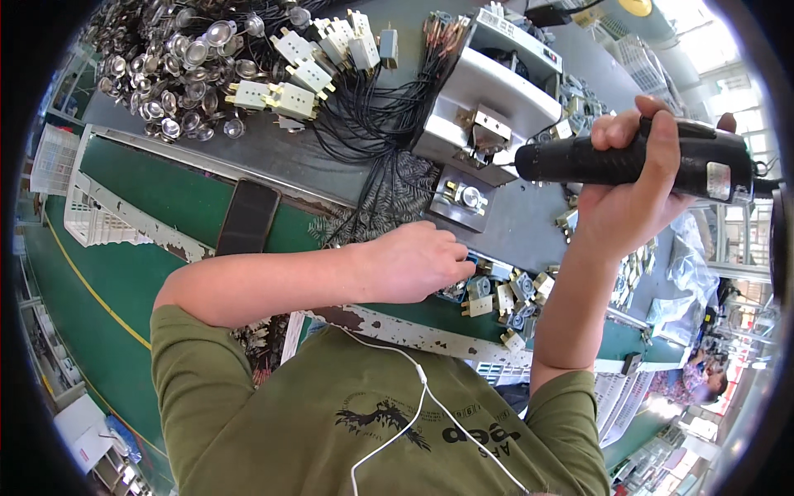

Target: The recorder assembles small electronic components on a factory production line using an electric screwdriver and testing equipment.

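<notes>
My right hand is wrapped round a black electric screwdriver, which lies nearly level with its tip pointing left at the metal screw feeder. My left hand has its fingers curled together at a small blue tray near the bench's front edge; whatever they may hold is hidden. Just beyond the left hand, a metal fixture block carries a part with a round silver cap. Several cream switch-like parts lie right of the left hand.
Silver round caps on black wires heap at the far left, beside cream blocks. Black cables run towards the feeder. A phone lies left of my left forearm. Another person is at the far right.
</notes>
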A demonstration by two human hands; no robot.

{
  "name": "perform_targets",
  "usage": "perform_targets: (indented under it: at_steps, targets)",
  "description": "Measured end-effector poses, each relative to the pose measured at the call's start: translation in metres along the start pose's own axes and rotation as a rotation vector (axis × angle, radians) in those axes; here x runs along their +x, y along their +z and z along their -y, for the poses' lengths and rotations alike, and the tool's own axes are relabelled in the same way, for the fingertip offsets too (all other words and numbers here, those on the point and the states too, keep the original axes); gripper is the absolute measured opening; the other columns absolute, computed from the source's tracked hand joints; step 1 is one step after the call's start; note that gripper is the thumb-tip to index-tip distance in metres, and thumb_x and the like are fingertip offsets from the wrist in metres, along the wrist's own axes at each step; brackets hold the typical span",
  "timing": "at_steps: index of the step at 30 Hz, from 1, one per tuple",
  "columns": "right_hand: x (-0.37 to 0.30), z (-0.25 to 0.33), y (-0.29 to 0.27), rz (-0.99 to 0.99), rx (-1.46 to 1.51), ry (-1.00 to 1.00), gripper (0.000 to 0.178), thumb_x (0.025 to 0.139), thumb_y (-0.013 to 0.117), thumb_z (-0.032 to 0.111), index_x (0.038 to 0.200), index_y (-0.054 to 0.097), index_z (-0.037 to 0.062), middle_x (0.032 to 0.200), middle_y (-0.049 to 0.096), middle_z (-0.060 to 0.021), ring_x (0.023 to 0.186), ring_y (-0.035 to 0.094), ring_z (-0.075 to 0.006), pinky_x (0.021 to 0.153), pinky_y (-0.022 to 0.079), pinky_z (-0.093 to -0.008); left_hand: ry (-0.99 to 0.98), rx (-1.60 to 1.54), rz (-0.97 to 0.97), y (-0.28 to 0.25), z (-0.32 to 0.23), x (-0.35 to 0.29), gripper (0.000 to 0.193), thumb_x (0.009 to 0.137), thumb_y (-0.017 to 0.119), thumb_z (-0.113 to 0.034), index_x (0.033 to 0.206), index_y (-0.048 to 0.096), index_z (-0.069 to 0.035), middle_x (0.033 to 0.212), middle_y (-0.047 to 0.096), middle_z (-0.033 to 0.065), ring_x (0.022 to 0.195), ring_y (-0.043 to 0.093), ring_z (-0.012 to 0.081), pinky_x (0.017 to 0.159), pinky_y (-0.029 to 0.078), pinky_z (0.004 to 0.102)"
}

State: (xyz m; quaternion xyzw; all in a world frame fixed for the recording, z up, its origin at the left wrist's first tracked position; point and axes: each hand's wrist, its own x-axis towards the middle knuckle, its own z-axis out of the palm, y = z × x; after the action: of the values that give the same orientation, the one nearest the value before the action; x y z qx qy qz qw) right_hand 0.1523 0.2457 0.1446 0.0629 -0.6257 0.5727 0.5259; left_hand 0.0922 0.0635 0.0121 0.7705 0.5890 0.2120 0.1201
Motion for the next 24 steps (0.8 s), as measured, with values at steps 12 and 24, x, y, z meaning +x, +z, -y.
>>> perform_targets:
  at_steps: [12, 24]
  targets:
    - [0.009, -0.035, -0.017, -0.063, -0.008, -0.049, 0.038, 0.094, 0.068, 0.004, 0.124, 0.046, -0.0038, 0.096, 0.069, -0.0253, 0.063, 0.066, -0.0231, 0.056, 0.057, -0.0378, 0.018, -0.041, -0.023, -0.001, 0.001, 0.005, 0.017, 0.082, 0.066, -0.011, 0.098, 0.066, -0.008, 0.089, 0.066, 0.0042, 0.091, 0.067, 0.0232, 0.076, 0.053, 0.0385]
    - [0.008, -0.035, -0.014, 0.022, 0.023, -0.092, 0.07, 0.093, 0.068, 0.003, 0.148, 0.024, 0.0088, 0.096, 0.069, -0.0249, 0.064, 0.068, -0.0229, 0.056, 0.058, -0.0391, 0.016, -0.031, 0.017, -0.002, 0.001, 0.005, 0.014, 0.082, 0.067, -0.011, 0.096, 0.066, -0.007, 0.089, 0.067, 0.0055, 0.091, 0.068, 0.0247, 0.078, 0.054, 0.0399]
